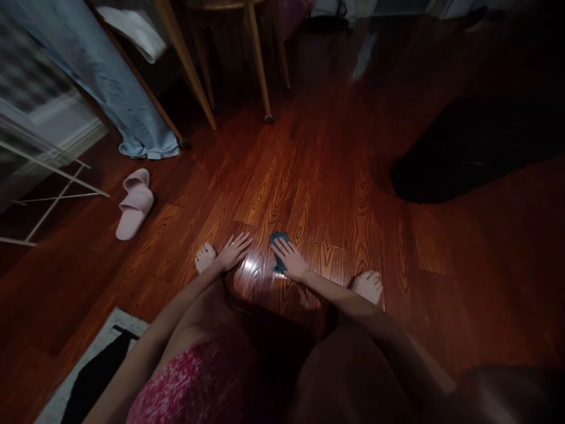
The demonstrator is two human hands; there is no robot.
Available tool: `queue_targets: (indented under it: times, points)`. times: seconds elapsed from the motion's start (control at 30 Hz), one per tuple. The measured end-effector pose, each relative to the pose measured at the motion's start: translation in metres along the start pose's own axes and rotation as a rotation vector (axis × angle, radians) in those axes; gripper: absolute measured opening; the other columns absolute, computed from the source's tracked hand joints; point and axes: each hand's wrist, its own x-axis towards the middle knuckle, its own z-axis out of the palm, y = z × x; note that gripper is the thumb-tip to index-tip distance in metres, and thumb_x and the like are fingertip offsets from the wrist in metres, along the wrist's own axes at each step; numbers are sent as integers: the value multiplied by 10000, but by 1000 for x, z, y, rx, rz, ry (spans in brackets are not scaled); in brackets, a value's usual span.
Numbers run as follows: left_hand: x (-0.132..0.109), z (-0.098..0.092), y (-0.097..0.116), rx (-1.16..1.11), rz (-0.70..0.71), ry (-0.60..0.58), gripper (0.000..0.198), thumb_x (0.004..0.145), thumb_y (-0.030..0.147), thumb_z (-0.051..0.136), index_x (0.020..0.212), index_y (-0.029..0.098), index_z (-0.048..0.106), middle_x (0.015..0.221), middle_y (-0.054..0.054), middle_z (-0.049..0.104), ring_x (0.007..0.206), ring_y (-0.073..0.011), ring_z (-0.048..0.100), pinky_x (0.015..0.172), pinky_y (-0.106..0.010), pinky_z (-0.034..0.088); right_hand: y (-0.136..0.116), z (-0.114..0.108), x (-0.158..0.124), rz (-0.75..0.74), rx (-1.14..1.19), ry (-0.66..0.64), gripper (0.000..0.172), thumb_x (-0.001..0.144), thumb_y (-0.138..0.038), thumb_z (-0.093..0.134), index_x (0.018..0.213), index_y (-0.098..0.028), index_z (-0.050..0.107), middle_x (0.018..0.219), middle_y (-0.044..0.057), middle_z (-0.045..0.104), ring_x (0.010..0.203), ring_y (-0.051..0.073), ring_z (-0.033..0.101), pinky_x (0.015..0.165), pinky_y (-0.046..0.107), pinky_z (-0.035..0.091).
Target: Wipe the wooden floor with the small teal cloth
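Observation:
Down on the reddish-brown wooden floor (309, 194), my right hand (290, 258) lies flat over a small dark teal cloth (279, 238), its fingers stretched out. Parts of the cloth show past the fingertips and along the hand's left side; the palm hides the rest. My left hand (235, 250) is to the left, fingers extended and a ring on one of them, with nothing held. It is at the floor just beside my left foot (205, 257). My right foot (368, 287) stands out to the right of the cloth.
Pink slides (135, 206) lie at the left near a white metal rack (57, 171). Light blue jeans (128, 100) hang down to the floor beside wooden furniture legs (260, 65). A large black object (468, 153) occupies the right. A grey mat (126, 321) is at lower left.

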Motion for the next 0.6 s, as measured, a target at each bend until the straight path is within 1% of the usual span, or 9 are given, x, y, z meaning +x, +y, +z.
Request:
queue_targets:
  times: [0.07, 0.13, 0.2, 0.23, 0.33, 0.47, 0.53, 0.6]
  points:
    - [1, 1, -1, -19, -1, 2, 551, 1095, 393, 303, 1637, 311, 247, 1707, -42, 195, 1579, -243, 117, 1256, -548, 119, -8, -2, -2, -124, 7, -71, 1028, 789, -299, 759, 1640, -153, 201, 1711, 142, 149, 1583, 275, 25, 1273, 484, 77]
    - [1, 1, -1, -38, -3, -4, 552, 1093, 390, 307, 1636, 311, 249, 1708, -41, 188, 1579, -244, 112, 1255, -553, 116, -3, -7, -2, -195, 25, -100, 946, 821, -267, 719, 1632, -170, 241, 1706, 125, 191, 1583, 252, 67, 1272, 461, 100]
    - [0, 0, -1, -52, -8, -11, 553, 1091, 387, 310, 1635, 301, 257, 1708, -44, 186, 1579, -243, 111, 1257, -552, 104, 12, -15, 0, -192, 42, -84, 864, 849, -237, 665, 1622, -190, 282, 1702, 100, 223, 1580, 237, 98, 1269, 456, 119]
    - [0, 0, -1, -57, -11, -13, 554, 1090, 386, 310, 1634, 297, 260, 1707, -45, 187, 1579, -242, 113, 1258, -551, 96, 22, -19, 0, -155, 47, -61, 834, 857, -227, 640, 1617, -195, 298, 1700, 93, 234, 1580, 235, 106, 1268, 461, 127]
    - [0, 0, -1, -73, -16, -12, 554, 1090, 387, 310, 1634, 294, 262, 1707, -45, 187, 1578, -239, 122, 1261, -544, 82, 54, -32, -5, 80, 40, 48, 807, 851, -200, 591, 1609, -173, 313, 1699, 99, 237, 1579, 237, 113, 1265, 474, 146]
    - [0, 1, -2, -85, -22, -9, 554, 1088, 382, 315, 1633, 298, 266, 1704, -47, 198, 1578, -238, 124, 1262, -544, 76, 94, -45, -29, 470, 11, 198, 843, 809, -155, 553, 1610, -158, 292, 1706, 97, 222, 1581, 235, 92, 1264, 466, 148]
    - [-1, 2, -2, -90, -21, -6, 553, 1087, 385, 316, 1632, 307, 266, 1704, -41, 201, 1578, -238, 124, 1261, -547, 75, 109, -49, -43, 644, -3, 265, 837, 819, -159, 535, 1613, -143, 270, 1709, 110, 207, 1582, 244, 70, 1262, 459, 140]
    - [-1, 2, -2, -94, -21, -6, 554, 1085, 386, 318, 1632, 316, 263, 1706, -35, 197, 1578, -237, 122, 1261, -549, 74, 117, -49, -50, 745, -11, 302, 822, 845, -174, 516, 1616, -107, 237, 1709, 152, 180, 1582, 266, 42, 1259, 472, 124]
